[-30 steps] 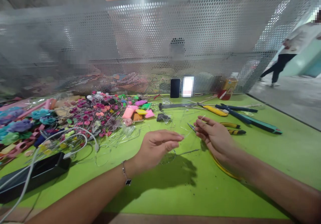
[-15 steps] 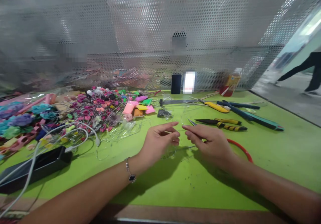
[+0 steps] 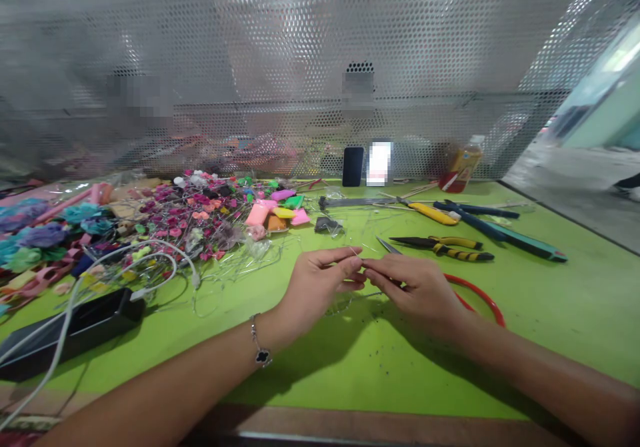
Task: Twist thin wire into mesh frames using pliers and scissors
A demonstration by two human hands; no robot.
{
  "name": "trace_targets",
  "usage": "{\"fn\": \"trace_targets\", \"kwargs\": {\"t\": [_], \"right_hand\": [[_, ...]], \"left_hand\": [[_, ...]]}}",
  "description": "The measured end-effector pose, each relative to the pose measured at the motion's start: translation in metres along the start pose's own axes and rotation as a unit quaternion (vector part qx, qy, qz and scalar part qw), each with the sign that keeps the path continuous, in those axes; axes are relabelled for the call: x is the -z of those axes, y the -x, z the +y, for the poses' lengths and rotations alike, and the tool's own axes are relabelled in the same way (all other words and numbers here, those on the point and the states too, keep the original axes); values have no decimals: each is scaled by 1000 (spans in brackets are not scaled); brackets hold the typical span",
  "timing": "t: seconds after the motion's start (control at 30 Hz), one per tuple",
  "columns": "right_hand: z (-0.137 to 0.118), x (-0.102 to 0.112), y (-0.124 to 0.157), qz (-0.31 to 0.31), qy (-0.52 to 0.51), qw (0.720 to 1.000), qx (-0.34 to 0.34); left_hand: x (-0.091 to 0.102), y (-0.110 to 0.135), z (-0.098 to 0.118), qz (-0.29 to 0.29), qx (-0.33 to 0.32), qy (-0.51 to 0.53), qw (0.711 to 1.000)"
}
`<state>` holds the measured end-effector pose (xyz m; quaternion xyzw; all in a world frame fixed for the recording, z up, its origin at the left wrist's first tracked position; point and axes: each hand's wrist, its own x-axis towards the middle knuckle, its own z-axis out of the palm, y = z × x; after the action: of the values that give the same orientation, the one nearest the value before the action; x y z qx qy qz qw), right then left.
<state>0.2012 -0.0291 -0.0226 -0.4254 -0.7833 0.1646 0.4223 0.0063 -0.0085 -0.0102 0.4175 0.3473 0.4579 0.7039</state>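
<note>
Over the green tabletop (image 3: 320, 373), my left hand (image 3: 315, 283) is closed in a pinch, and what looks like a short thin wire (image 3: 355, 251) sticks up at its fingertips. My right hand (image 3: 417, 287) is also pinched, its fingertips meeting the left ones; a tiny dark bit shows there, too small to name. Beneath the right hand lies a tool with a red looped handle (image 3: 493, 300) and a pointed metal tip (image 3: 387, 245); its middle is hidden. Below the fingers, thin bent wire (image 3: 343, 307) and dark specks (image 3: 383, 353) lie on the table.
Long-nose pliers (image 3: 440, 242), yellow-handled cutters (image 3: 433, 213) and a teal-handled tool (image 3: 533, 243) lie right. Left are piled craft flowers (image 3: 185, 207), coloured packets (image 3: 273, 215), a black box (image 3: 75, 333) and white cables (image 3: 195, 277). A phone (image 3: 353, 167) and a bottle (image 3: 463, 167) stand behind.
My two hands have come together, so the fingertips that were apart now meet. In the background, the walking person has mostly left view at the right.
</note>
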Motion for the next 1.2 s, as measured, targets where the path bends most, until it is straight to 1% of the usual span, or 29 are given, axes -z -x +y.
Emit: {"fn": "trace_targets", "kwargs": {"t": [0.17,0.2,0.27,0.33,0.37,0.43,0.5,0.53,0.57,0.6,0.67,0.73,0.83,1.0,1.1,1.2], "right_hand": [[-2,1,-1,-11,-26,999,-29],[-3,1,-2,-16,-46,998,-49],[-3,3,-3,-29,-114,987,-114],[-3,4,-5,-45,-209,959,-186],[-2,4,-5,-57,-263,939,-217],[-1,4,-5,-81,-364,889,-265],[-1,3,-4,-95,-446,839,-297],[-1,3,-4,-100,-473,819,-307],[-2,2,-4,-101,-491,806,-314],[-3,2,-4,-102,-501,798,-319],[-5,2,-5,-98,-504,795,-324],[-6,2,-5,-83,-499,800,-321],[-7,1,-6,-59,-487,815,-309],[-7,3,-8,-43,-457,839,-292],[-8,5,-8,-44,-451,840,-300],[-7,7,-9,-43,-456,830,-319]], "left_hand": [[-1,0,1,-17,-9,0,1000],[0,-1,3,-15,-12,7,1000],[2,-4,8,3,-23,39,999],[5,-8,13,33,-33,81,996],[7,-10,16,47,-37,101,993],[10,-12,20,63,-40,130,989],[11,-14,21,69,-40,149,986],[11,-14,21,70,-40,155,985],[11,-14,20,70,-38,159,984],[10,-13,19,70,-36,160,984],[8,-12,17,68,-29,157,985],[7,-11,16,66,-24,150,986],[7,-11,15,56,-29,141,988],[9,-12,15,41,-32,124,991],[10,-14,14,33,-34,121,992],[13,-16,14,26,-38,123,991]]}}
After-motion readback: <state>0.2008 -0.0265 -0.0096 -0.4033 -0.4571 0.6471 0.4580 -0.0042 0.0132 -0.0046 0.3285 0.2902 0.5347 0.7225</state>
